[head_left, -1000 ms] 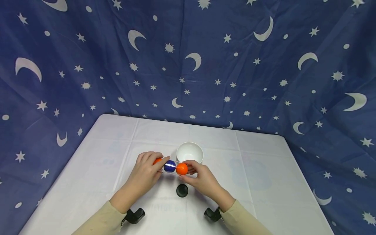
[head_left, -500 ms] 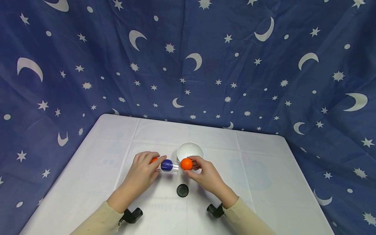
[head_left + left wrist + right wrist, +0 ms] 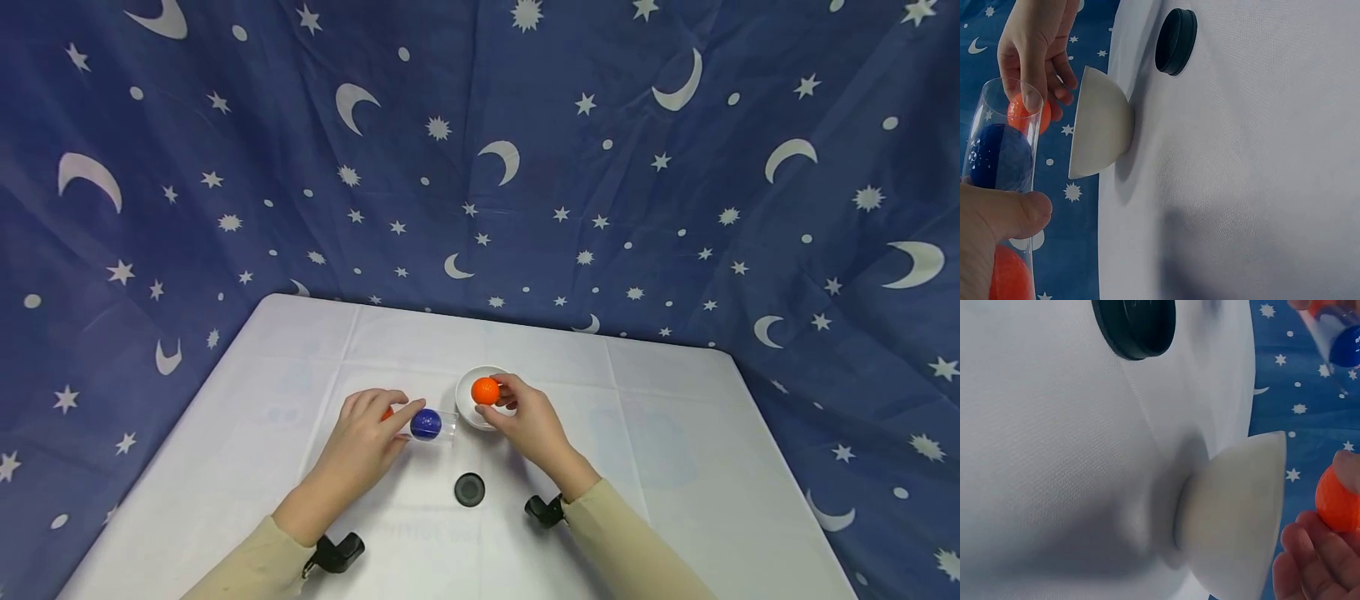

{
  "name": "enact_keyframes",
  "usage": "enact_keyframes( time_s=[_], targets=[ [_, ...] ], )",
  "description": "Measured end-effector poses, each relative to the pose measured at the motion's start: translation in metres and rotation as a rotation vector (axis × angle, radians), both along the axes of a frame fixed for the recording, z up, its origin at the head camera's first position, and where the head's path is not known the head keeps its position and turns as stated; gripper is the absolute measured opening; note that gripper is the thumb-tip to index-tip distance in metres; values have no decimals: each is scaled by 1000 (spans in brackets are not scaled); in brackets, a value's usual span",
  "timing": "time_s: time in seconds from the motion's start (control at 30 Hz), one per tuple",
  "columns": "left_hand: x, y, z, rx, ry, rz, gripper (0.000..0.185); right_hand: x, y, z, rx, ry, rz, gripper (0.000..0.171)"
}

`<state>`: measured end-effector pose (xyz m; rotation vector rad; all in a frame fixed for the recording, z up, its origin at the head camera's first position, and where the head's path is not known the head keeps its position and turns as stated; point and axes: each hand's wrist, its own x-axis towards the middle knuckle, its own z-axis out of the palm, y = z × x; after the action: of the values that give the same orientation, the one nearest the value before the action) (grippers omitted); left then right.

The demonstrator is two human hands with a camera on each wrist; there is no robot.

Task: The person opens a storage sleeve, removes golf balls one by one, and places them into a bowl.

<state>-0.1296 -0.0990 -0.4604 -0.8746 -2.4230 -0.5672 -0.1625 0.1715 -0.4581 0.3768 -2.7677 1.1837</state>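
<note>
Right hand (image 3: 527, 419) pinches orange ball (image 3: 485, 390) over white bowl (image 3: 467, 407); I see left hand (image 3: 365, 433) gripping clear tube (image 3: 437, 425) just beside it.

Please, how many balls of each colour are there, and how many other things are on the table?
Orange balls: 2
Blue ball: 1
Clear tube: 1
White bowl: 1
Black lid: 1
Total: 6

Bench centre: white bowl (image 3: 483, 398), clear tube (image 3: 435, 426) and black lid (image 3: 469, 489) stand close together.
Gap between bowl and tube: narrow.
Bench (image 3: 675, 467) left and right flanks: open passage.
Rear: draped backdrop (image 3: 525, 167) blocks.
</note>
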Motion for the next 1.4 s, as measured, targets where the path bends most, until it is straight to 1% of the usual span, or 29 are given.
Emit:
enact_keyframes(
  time_s=[0.17, 0.3, 0.4, 0.53, 0.7, 0.87, 1.17, 1.4],
  targets=[
    [1, -1, -1, 0, 6, 3, 56, -9, -5, -8, 94, -4, -30, 48],
    [1, -3, -2, 6, 11, -3, 56, -14, -9, -12, 167, 10, -44, 50],
    [2, -3, -3, 10, 12, -6, 56, -16, -11, -14, 201, 12, -59, 50],
    [2, -4, -4, 8, 11, 2, 56, -18, -13, -19, 216, 13, -67, 48],
    [3, -5, -4, 12, 14, 3, 55, -21, -17, -24, 237, 26, -55, 43],
    [3, -6, -5, 12, 6, 1, 56, -22, -21, -25, 292, -2, -65, 39],
    [4, -6, -7, -1, -19, 17, 55, -24, -23, -24, 336, -37, -57, 43],
    [5, -6, -8, 0, -27, 20, 55, -23, -23, -22, 337, -33, -44, 44]
  ],
)
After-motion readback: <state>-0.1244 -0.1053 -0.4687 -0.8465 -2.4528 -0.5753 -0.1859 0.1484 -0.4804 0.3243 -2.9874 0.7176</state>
